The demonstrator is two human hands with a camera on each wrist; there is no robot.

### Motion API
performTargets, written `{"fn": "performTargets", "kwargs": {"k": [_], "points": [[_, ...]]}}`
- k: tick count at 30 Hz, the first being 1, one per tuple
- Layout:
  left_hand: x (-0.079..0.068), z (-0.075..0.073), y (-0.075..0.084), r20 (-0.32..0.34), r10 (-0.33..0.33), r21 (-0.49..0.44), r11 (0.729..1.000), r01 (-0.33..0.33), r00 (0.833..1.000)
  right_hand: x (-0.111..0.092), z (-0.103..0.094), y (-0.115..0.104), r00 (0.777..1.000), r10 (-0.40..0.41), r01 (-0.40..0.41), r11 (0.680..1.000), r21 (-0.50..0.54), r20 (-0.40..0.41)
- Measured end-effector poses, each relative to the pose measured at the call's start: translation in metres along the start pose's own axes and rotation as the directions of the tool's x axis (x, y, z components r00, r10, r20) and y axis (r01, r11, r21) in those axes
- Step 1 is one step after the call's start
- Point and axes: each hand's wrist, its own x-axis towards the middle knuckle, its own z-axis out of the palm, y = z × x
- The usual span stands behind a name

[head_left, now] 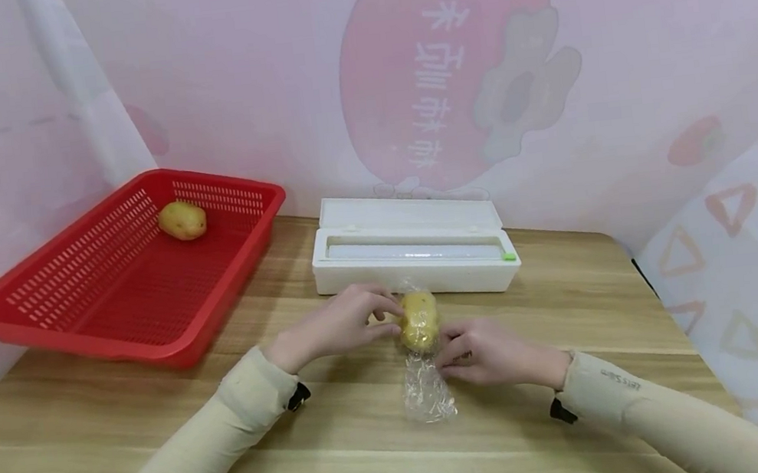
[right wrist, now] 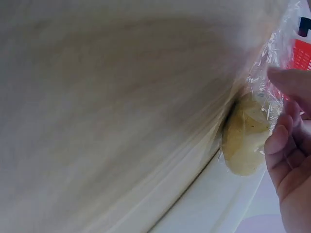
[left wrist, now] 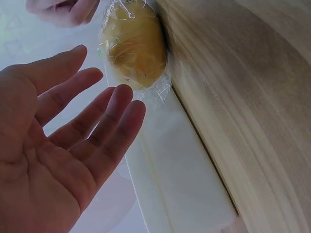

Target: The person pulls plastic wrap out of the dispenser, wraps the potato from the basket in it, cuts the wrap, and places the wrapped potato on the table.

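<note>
A potato point(head_left: 419, 317) in clear plastic film lies on the wooden table in the middle of the head view. Below it, the film's loose, crumpled end point(head_left: 429, 397) spreads toward the near side. My left hand point(head_left: 349, 320) is beside the potato on the left. Its fingers look straight and relaxed in the left wrist view, with nothing between them. At the potato's lower right, my right hand point(head_left: 484, 352) is close to the film. Its thumb point(right wrist: 291, 85) stands apart from the loosely bent fingers; whether they touch the film is hard to tell.
Behind the potato stands a white film dispenser box point(head_left: 418, 275) with its lid raised, a roll inside and a green slider point(head_left: 509, 257). At the left is a red plastic basket point(head_left: 220, 307) holding another potato point(head_left: 182, 221). A printed pink curtain point(head_left: 252, 88) hangs behind the table.
</note>
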Motion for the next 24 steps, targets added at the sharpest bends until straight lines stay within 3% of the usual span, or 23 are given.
{"fn": "performTargets", "kwargs": {"k": [3,8,13,18,24], "points": [[-0.001,-0.001,0.000,0.006,0.002,0.018,1.000,-0.002,1.000,0.000,0.002,0.000,0.992,0.102,-0.092,0.989,0.116,-0.078],[-0.001,-0.002,0.000,0.022,0.023,0.056,0.998,-0.024,0.999,-0.001,0.004,0.002,0.952,0.234,-0.201,0.964,0.172,-0.199],[-0.001,0.000,0.005,0.060,0.000,0.054,0.999,-0.003,0.998,0.001,0.001,-0.004,0.913,0.362,-0.301,0.910,0.286,-0.190],[-0.003,0.004,0.010,0.117,-0.031,0.048,0.999,0.026,0.993,0.008,0.001,-0.010,0.885,0.435,-0.361,0.866,0.346,-0.166],[-0.001,0.009,0.013,0.082,-0.020,0.078,0.997,0.014,0.996,0.017,0.003,-0.014,0.841,0.498,-0.395,0.832,0.389,-0.212]]}}
